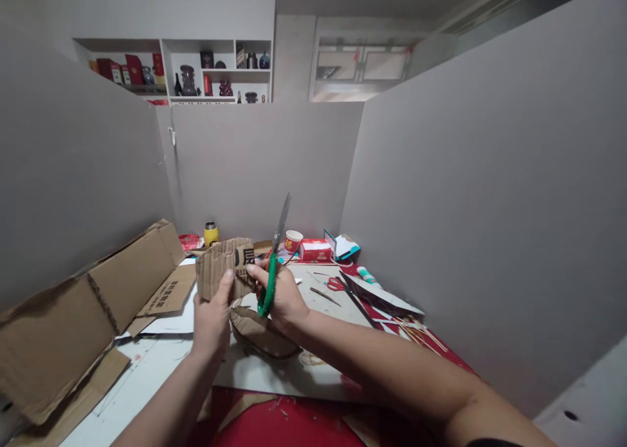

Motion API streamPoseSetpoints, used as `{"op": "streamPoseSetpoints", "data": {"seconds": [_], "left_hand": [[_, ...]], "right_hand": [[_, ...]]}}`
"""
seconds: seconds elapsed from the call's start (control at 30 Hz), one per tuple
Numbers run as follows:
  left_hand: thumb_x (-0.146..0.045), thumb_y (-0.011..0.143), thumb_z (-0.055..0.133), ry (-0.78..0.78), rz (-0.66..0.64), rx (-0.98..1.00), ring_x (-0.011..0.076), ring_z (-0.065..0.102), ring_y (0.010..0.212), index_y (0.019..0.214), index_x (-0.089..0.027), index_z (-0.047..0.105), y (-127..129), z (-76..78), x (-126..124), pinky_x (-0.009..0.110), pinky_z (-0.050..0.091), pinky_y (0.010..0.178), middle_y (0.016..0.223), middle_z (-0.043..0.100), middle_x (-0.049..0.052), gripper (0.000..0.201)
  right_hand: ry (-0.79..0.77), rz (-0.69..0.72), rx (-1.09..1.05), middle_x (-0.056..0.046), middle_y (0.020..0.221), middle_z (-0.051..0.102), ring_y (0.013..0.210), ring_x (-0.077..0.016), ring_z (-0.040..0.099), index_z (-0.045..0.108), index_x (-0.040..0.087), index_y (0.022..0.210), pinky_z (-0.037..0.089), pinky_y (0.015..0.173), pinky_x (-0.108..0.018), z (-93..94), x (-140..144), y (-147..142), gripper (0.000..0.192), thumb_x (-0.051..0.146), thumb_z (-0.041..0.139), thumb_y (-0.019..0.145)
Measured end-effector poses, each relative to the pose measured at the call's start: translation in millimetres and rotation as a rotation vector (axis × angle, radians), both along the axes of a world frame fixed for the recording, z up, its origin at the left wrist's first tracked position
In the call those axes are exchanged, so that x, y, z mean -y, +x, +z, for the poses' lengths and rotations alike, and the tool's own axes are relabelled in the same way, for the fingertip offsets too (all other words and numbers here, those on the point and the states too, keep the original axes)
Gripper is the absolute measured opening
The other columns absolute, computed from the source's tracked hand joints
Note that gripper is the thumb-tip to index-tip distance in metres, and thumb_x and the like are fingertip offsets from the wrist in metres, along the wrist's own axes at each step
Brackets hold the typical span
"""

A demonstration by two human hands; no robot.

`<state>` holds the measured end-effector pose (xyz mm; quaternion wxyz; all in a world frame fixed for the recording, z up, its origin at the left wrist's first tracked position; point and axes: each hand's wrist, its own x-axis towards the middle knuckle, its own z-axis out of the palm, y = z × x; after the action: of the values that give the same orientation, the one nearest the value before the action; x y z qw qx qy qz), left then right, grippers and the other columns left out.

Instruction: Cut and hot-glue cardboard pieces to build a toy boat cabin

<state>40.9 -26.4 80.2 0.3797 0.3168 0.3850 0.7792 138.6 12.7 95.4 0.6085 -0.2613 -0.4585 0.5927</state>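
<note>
My left hand (211,319) holds up a bent piece of corrugated cardboard (218,264) with black print on its right end. My right hand (284,297) grips green-handled scissors (273,264), blades pointing up and away, and its fingertips also touch the right edge of the same cardboard piece. Below both hands a curved cardboard shape (262,332) lies on a white sheet (274,368).
A large flattened cardboard box (73,316) leans at the left. Red scissors (336,283), a glue stick (365,275), thin wooden sticks (421,336), a red box (315,249), a paper cup (292,240) and a yellow bottle (211,233) lie at the back. Grey partition walls (480,192) enclose the table.
</note>
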Motion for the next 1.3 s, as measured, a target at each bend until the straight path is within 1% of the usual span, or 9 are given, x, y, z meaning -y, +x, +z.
{"op": "streamPoseSetpoints", "data": {"seconds": [0.1,0.27,0.4,0.5,0.63,0.73,0.87,1.07,1.3], "left_hand": [[-0.038,0.073,0.079,0.067,0.022,0.069,0.0243,0.067,0.106,0.113,-0.018,0.066,-1,6.8,2,0.036,0.054,0.091,0.112,0.073,0.009,0.047],[-0.037,0.071,0.08,0.084,-0.15,0.059,0.0269,0.069,0.099,0.106,-0.012,0.07,19,9.0,20,0.037,0.057,0.084,0.104,0.074,0.012,0.044],[-0.032,0.068,0.083,0.059,-0.15,0.042,0.0211,0.07,0.088,0.102,-0.013,0.072,17,13.9,28,0.029,0.056,0.075,0.097,0.075,0.009,0.041],[-0.033,0.065,0.084,0.04,-0.103,0.076,0.0132,0.066,0.069,0.091,-0.014,0.072,4,23.8,31,0.021,0.053,0.059,0.081,0.072,0.002,0.034],[-0.037,0.064,0.084,0.042,-0.138,0.106,0.0115,0.058,0.055,0.069,-0.01,0.068,-14,36.4,34,0.02,0.047,0.046,0.063,0.064,0.002,0.032],[-0.038,0.066,0.084,0.054,-0.161,0.07,0.0112,0.057,0.055,0.066,-0.008,0.069,-20,42.2,35,0.02,0.048,0.048,0.062,0.065,0.004,0.033],[-0.042,0.073,0.078,0.079,-0.118,-0.113,0.0118,0.059,0.057,0.063,-0.01,0.068,-20,48.9,31,0.021,0.05,0.056,0.062,0.066,0.004,0.035],[-0.044,0.076,0.074,0.077,-0.06,-0.289,0.0159,0.06,0.059,0.071,-0.013,0.07,-14,49.8,16,0.026,0.05,0.057,0.066,0.067,0.004,0.032],[-0.049,0.078,0.071,0.062,-0.033,-0.414,0.0185,0.061,0.063,0.069,-0.015,0.068,-8,38.8,-3,0.028,0.048,0.062,0.066,0.067,0.004,0.035]], "right_hand": [[0.032,0.047,0.042,0.005,0.06,0.055,0.05,-0.0102,0.049,0.056,0.017,0.07,0.043,0.049,-0.025,0.9,10,3,0.036,0.039,0.082,0.056],[0.148,0.008,0.108,0.006,0.058,0.051,0.054,-0.0092,0.047,0.056,0.017,0.065,0.041,0.054,-0.023,6.1,18,5,0.027,0.033,0.077,0.063],[0.216,0.034,0.186,0.006,0.061,0.052,0.057,-0.01,0.048,0.056,0.017,0.067,0.042,0.057,-0.024,14.5,22,13,0.027,0.031,0.078,0.064],[0.258,0.129,0.385,0.005,0.059,0.05,0.053,-0.0113,0.05,0.054,0.017,0.071,0.043,0.054,-0.024,15.8,24,31,0.03,0.037,0.076,0.07],[0.248,0.121,0.719,0.006,0.062,0.044,0.05,-0.0105,0.047,0.047,0.02,0.077,0.041,0.049,-0.023,2.0,21,71,0.035,0.049,0.066,0.08],[0.372,0.177,0.947,0.004,0.067,0.041,0.057,-0.0123,0.046,0.043,0.02,0.075,0.043,0.053,-0.025,-6.9,18,100,0.039,0.055,0.057,0.085],[0.533,0.221,1.124,-0.002,0.08,0.05,0.071,-0.0167,0.048,0.048,0.02,0.087,0.045,0.066,-0.028,-1.7,21,119,0.036,0.056,0.044,0.09],[0.614,0.223,1.212,0.002,0.077,0.048,0.069,-0.0143,0.042,0.046,0.02,0.084,0.038,0.065,-0.025,14.1,21,110,0.024,0.043,0.052,0.086],[0.631,0.238,1.132,0.003,0.073,0.046,0.067,-0.0131,0.038,0.046,0.02,0.082,0.035,0.062,-0.024,6.1,4,102,0.027,0.046,0.051,0.087]]}}
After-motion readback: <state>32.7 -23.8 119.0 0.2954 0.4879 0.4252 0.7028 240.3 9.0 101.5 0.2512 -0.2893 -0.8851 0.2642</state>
